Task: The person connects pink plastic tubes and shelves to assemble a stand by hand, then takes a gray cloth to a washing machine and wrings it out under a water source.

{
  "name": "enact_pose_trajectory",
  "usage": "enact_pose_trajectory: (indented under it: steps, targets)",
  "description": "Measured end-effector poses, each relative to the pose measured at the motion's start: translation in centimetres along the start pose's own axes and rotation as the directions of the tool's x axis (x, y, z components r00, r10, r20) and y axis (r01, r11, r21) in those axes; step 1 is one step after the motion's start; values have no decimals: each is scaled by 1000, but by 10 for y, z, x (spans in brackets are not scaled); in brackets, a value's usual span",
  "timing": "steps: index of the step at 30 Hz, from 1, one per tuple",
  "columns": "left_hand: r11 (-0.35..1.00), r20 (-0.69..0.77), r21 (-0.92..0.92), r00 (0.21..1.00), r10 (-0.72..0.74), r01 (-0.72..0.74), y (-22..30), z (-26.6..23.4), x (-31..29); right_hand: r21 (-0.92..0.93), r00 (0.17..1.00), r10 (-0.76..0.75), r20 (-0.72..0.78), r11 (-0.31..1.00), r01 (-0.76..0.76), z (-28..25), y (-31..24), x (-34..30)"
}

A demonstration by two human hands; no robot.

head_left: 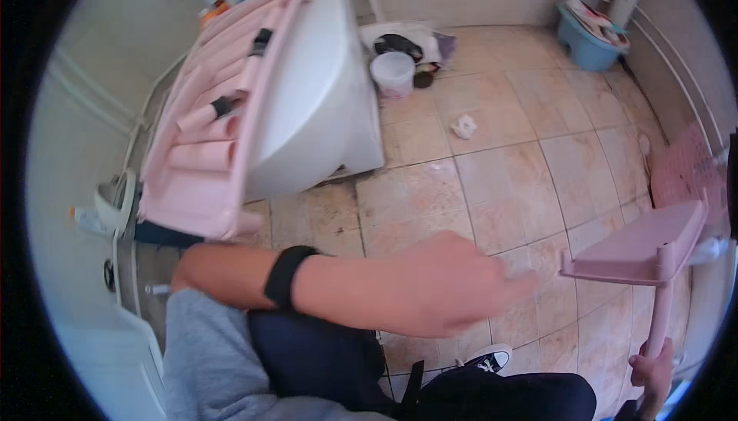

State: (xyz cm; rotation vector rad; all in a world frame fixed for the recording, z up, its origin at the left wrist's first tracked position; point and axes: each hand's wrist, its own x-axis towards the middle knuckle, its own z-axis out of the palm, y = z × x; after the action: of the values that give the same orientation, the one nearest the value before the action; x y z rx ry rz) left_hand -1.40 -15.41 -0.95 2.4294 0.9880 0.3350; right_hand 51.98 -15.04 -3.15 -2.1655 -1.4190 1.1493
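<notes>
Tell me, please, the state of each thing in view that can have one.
Left hand: blurred, holding nothing visible.
Right hand: closed around a pink tube.
Right pink shelf: joined to that tube.
Left pink shelf: loaded with pink tubes.
White bucket: upright, open-topped.
Blue tub: open, filled with items.
White scrap: crumpled.

A hand could pass over the floor (503, 183) mid-frame — a bathtub (307, 125) blocks upper left, a pink shelf (632, 248) the right.
</notes>
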Motion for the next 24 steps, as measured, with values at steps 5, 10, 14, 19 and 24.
enact_pose_trajectory:
  steps: [5, 10, 14, 19, 24]
  targets:
    - [971, -147, -39, 962, 228, -236, 50, -35, 12, 5, 993, -88, 81, 996, 88, 16, -14, 31]
    - [881, -551, -5, 736, 392, -473, 88, -46, -21, 320, 980, -163, 110, 940, 120, 56, -31, 43]
    - [978, -630, -56, 767, 123, -203, 113, -81, -91, 424, 884, -277, 377, 900, 100, 68, -99, 47]
    - [961, -982, 185, 5, 188, 205, 121, -105, -185, 383, 900, -252, 356, 918, 105, 92, -139, 58]
    - [957, -970, -243, -70, -235, 160, 82, -110, -219, 372, 821, -340, 459, 912, 170, 124, -191, 56]
